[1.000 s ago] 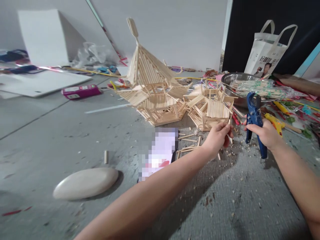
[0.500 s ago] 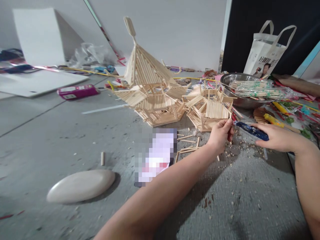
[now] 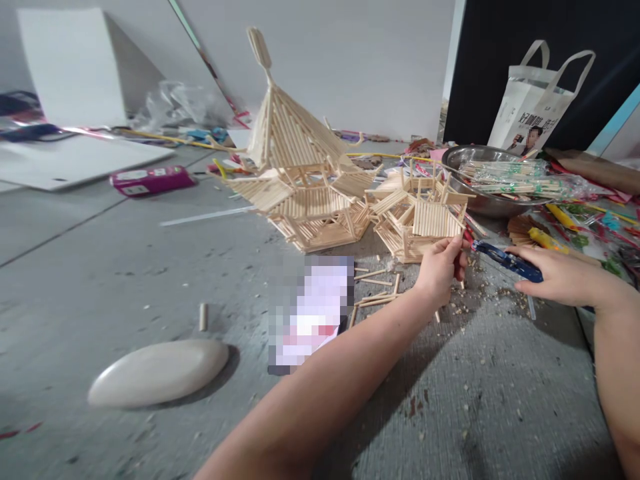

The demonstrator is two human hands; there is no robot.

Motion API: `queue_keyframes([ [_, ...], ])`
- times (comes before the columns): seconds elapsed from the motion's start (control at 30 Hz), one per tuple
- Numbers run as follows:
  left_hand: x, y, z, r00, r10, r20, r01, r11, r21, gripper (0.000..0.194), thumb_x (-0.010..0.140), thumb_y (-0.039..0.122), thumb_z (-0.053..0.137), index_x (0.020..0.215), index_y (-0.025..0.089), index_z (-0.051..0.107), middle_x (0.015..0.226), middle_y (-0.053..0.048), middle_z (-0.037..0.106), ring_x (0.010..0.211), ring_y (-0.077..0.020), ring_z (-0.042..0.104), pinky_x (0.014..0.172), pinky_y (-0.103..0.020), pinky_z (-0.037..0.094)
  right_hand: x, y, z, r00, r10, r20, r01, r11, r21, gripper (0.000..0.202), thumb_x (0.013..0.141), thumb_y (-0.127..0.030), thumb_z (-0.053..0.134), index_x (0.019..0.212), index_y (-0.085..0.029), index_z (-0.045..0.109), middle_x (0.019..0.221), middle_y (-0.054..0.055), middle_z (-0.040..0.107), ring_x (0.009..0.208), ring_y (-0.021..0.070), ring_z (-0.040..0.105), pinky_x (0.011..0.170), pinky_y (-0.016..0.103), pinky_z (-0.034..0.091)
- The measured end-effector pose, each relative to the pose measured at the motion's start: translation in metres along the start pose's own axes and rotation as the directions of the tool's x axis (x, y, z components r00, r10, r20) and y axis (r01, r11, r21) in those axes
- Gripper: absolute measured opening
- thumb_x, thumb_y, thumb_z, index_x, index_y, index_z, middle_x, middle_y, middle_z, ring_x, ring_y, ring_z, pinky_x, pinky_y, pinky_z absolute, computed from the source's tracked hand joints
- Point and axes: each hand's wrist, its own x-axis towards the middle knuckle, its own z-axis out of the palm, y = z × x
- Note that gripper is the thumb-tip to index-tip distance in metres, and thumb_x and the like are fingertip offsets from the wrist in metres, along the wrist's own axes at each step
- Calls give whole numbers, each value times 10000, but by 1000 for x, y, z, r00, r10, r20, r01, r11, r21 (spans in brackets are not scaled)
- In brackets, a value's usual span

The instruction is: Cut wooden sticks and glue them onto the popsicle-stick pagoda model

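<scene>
In the lower middle-right, my left hand (image 3: 443,267) is closed in a pinch on a thin wooden stick (image 3: 462,285), mostly covered by the fingers. My right hand (image 3: 560,273) grips a blue plier-like hand tool (image 3: 505,260), its front end close to the left fingertips. Whether its tip touches the stick I cannot tell. Just behind my left hand sits a small model building of wooden sticks (image 3: 437,219) with slatted roof panels. A larger stick model with a tall pointed roof (image 3: 300,140) stands to its left.
A phone (image 3: 320,307) and loose cut sticks (image 3: 377,300) lie beside my left forearm. A smooth pale oval object (image 3: 160,373) is at left. Behind my right hand are a metal bowl (image 3: 453,157) of wrapped sticks, craft scraps and a white bag (image 3: 530,107). Wood crumbs dot the floor.
The tool and my right hand have shifted slightly to the right. My left hand stays almost in place, still pinching. The view has moved a little.
</scene>
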Motion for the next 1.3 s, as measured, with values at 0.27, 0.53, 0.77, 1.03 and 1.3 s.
queue_keyframes([
  [0.27,-1,2,0,1000,-15,6,15,999,-30,232,849,270,448,656,150,496,437,60,439,297,-42,353,337,-184,230,3,0,5,999,-10,-45,13,998,65,537,756,-385,481,1261,-206,452,1234,90,544,1089,277,525,893,409,438],
  [0.53,-2,1,2,1000,-14,5,15,1000,-7,219,841,281,464,677,144,513,458,60,440,309,-37,351,352,-187,219,5,1,8,982,-69,-175,105,974,202,557,733,-351,523,1278,-290,427,1286,14,509,1156,258,480,966,429,391],
  [0.77,-2,2,3,1000,-6,-23,6,1000,-14,223,838,286,468,673,144,513,449,59,437,309,-41,348,348,-189,219,6,-5,6,988,-35,-153,69,971,228,569,721,-346,525,1277,-273,428,1289,29,504,1141,262,492,956,422,398],
  [1.03,1,-1,1,1000,14,-12,-14,1000,-5,229,819,307,482,658,146,508,429,59,424,306,-44,335,346,-194,214,17,-19,18,973,-166,-158,223,844,488,595,744,-310,525,1317,-283,368,1159,33,587,1025,241,560,865,408,455],
  [1.3,1,1,-1,999,-33,-12,32,998,-59,205,810,288,463,758,129,582,457,44,466,311,-54,369,368,-210,223,24,-11,24,974,-131,-186,219,768,602,366,746,-329,523,1106,-263,532,1016,16,622,935,216,579,875,409,443],
])
